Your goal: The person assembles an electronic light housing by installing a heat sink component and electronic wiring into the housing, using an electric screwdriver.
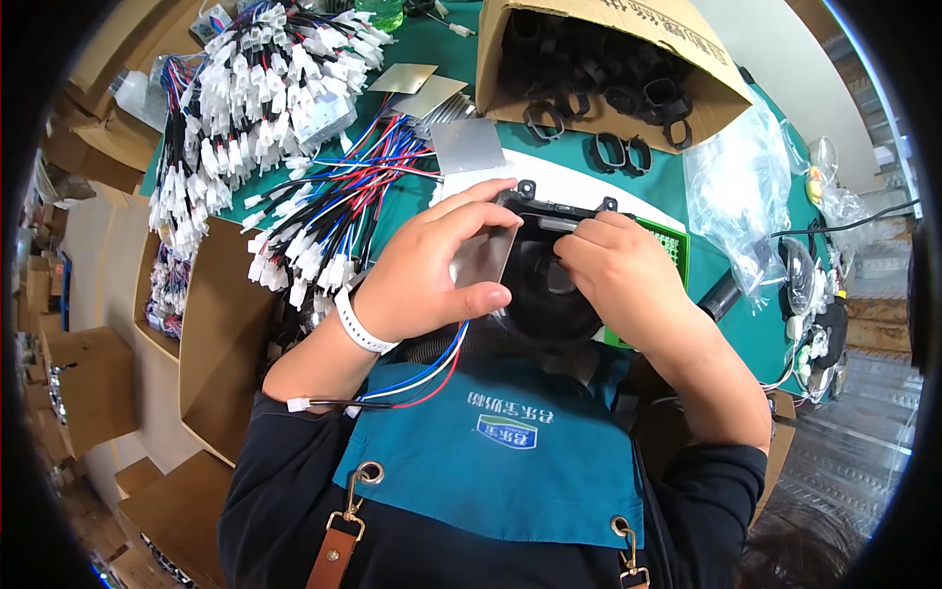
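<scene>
Left hand (420, 257), fingers half spread, gripped metal plate (483, 259) centre-frame; curled right hand (620, 267) met black housing (535, 280), grip hidden; fitting apparently needed alignment next.

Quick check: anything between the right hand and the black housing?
Nothing visible: the right hand is right at the black housing. The silvery plate in the left hand is on the housing's left side.

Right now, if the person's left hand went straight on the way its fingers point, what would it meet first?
Most likely the black housing, just to the right of the left hand and the silvery plate it holds; depth is unclear, so hand and housing may be touching.
</scene>
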The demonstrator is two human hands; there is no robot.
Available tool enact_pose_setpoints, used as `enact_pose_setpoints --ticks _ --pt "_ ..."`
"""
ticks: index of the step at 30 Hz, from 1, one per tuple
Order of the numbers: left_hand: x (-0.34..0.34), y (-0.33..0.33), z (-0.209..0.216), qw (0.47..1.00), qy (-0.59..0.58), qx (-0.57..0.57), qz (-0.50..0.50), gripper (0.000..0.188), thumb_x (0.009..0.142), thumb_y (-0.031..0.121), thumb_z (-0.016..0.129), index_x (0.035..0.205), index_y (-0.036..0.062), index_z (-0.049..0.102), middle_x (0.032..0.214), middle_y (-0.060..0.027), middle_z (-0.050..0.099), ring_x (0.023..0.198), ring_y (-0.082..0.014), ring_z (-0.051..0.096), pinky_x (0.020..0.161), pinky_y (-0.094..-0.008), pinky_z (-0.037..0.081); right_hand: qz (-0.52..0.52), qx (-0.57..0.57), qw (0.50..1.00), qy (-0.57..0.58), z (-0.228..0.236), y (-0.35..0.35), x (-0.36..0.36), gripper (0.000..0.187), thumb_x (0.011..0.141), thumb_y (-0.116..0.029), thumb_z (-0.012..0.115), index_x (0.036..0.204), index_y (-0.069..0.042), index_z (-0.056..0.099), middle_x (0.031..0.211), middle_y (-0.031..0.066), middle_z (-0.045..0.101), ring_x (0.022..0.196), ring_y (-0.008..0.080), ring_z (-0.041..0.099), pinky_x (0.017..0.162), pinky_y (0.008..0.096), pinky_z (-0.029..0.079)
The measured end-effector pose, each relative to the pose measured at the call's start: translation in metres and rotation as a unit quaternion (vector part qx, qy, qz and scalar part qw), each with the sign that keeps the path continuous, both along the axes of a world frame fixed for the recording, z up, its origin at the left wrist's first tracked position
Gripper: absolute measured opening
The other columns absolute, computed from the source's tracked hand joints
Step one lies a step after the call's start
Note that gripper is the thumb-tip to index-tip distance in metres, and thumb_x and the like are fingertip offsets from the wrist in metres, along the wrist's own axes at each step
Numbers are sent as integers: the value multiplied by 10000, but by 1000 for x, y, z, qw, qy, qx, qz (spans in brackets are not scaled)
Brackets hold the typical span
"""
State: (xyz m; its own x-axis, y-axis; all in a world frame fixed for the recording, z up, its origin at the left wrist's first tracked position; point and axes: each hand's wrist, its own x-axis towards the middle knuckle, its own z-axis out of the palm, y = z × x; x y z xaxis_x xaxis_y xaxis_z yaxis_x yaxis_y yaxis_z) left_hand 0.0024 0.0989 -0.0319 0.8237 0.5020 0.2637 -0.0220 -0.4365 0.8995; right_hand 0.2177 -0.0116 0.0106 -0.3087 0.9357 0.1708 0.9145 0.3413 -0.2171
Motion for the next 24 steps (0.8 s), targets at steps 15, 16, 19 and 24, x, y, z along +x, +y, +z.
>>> enact_pose_setpoints --ticks 15,16,19,24 --pt "3 -10 -2 999 8 -33 -20 830 748 701 624 1192 2 570 1439 -211 419 1194 -286 530 992 -374 424 -73 -21 997 14 14 -22 -8 269 746 -16 586 1013 -21 616 862 106 614 863 298 596 757 386 498" --pt "4 -11 -2 998 6 -52 -22 833 742 701 627 1192 3 573 1442 -212 416 1199 -287 528 996 -378 422 -103 -50 993 33 19 -25 -6 297 754 -2 577 1048 -20 616 870 117 620 868 309 600 764 399 497" --pt "2 -8 1 998 16 -53 -22 843 727 712 630 1185 6 581 1446 -217 409 1201 -290 525 993 -385 425 -132 3 991 38 21 -35 4 337 744 24 568 1073 -32 621 891 142 622 882 331 599 785 413 493" --pt "1 -1 31 981 -4 182 69 906 649 739 674 1182 12 596 1338 -195 516 1137 -317 568 991 -399 417 -432 121 867 216 24 -88 62 254 885 33 561 1125 -17 624 920 55 672 792 147 619 668 272 488"
